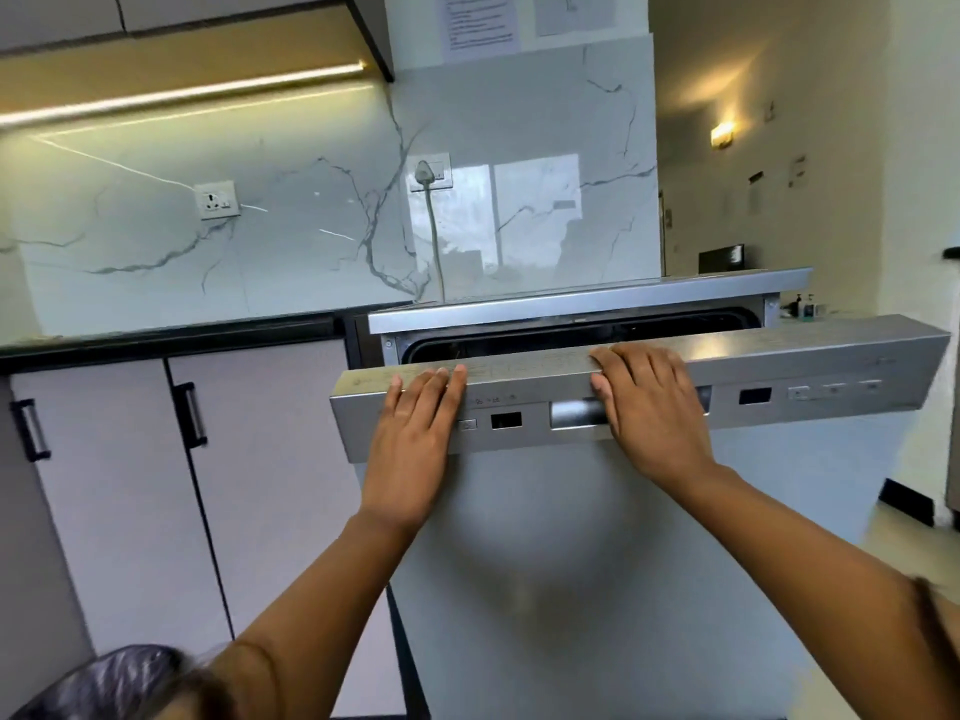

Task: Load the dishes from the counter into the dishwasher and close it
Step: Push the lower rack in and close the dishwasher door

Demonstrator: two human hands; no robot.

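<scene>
A head-height view looks down on a steel dishwasher (587,302) that stands just to the right of a run of pale cabinet doors (114,501) with black handles, under a dark counter (171,337). Its door (571,589) is almost upright and tilted slightly outward, leaving a narrow dark gap along the top where the inside of the machine shows.

Two bare arms reach forward to the door's upper edge. The left hand (415,439) lies flat near the left end of the control panel (779,394), its fingers straight and pressed together and their tips resting on the door's top rim. The right hand (654,418) lies flat near the middle of the panel, its fingers straight and close together over the same rim. Its thumb is against the panel's front, just beside the recessed handle (574,414). Neither hand curls around anything.

Behind the machine rises a glossy white marble backsplash (311,226). It carries a wall socket (215,201) on the left and a plug (425,171) with a pale cable (435,236) hanging down behind the dishwasher. Printed papers (480,23) are stuck on the wall above.
</scene>
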